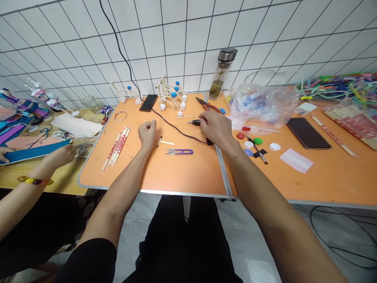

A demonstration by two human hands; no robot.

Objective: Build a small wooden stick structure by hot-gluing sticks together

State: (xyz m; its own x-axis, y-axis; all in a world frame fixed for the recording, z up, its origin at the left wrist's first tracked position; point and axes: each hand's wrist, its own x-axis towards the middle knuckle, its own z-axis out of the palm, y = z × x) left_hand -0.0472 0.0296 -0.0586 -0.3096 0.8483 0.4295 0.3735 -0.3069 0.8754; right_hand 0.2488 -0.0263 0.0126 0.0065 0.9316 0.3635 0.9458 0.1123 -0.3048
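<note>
On the table (176, 177), right hand (213, 127) grips a tool (194, 122) low, tip clear of the left hand (147, 133), fisted beside a stick (166, 142).

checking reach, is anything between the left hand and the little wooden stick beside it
Nothing visible. The left hand and the wooden stick have only bare table between them; the cable passes behind, the scissors lie nearer.

Black short sleeve (88, 259), black trousers (182, 243) — forearms bare.
</note>
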